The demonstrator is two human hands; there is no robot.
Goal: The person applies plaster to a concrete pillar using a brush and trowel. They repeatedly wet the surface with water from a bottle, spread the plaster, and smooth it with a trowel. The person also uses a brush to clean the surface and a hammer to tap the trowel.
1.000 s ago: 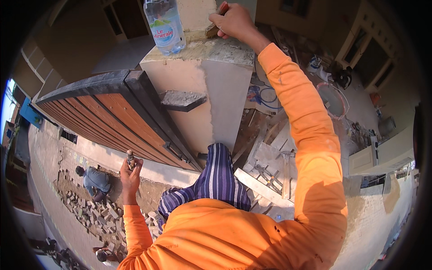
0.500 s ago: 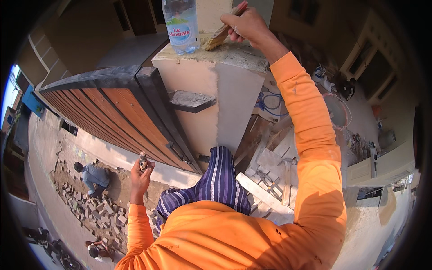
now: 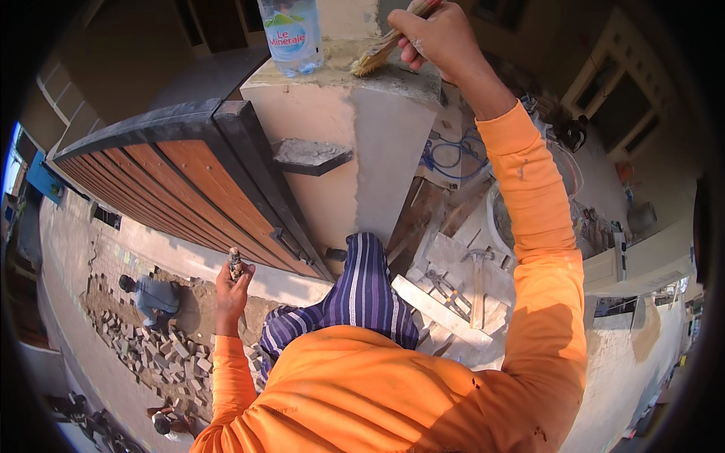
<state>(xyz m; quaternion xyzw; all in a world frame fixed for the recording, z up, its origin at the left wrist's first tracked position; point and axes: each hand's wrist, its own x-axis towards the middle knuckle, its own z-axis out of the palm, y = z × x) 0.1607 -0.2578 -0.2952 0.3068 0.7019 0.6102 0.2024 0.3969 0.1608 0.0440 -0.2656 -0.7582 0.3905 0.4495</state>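
Observation:
My right hand point(image 3: 438, 38) is closed around the wooden handle of a brush point(image 3: 375, 57). The brush slants down to the left, its pale yellow bristles touching the dusty ledge point(image 3: 340, 75) of a plastered pillar. A clear plastic water bottle point(image 3: 291, 38) stands upright on that ledge, just left of the bristles. Lower and to the left, my left hand point(image 3: 232, 298) grips a tool with a worn, stained handle point(image 3: 235, 263). The handle's end points up; my fingers and palm hide most of the tool, so its kind is unclear.
A gate point(image 3: 189, 174) with brown slats and a dark frame adjoins the pillar. Below its small shelf point(image 3: 311, 155) are my legs. At right lie a hammer point(image 3: 477, 287), pliers-like cutters point(image 3: 447, 293) and a blue hose point(image 3: 453, 158). A person point(image 3: 151, 298) crouches by loose paving blocks point(image 3: 162, 351).
The view has shifted a little, so the pillar and gate appear higher and further left. On the ledge, the brush has moved slightly right, away from the bottle. Both hands keep their hold.

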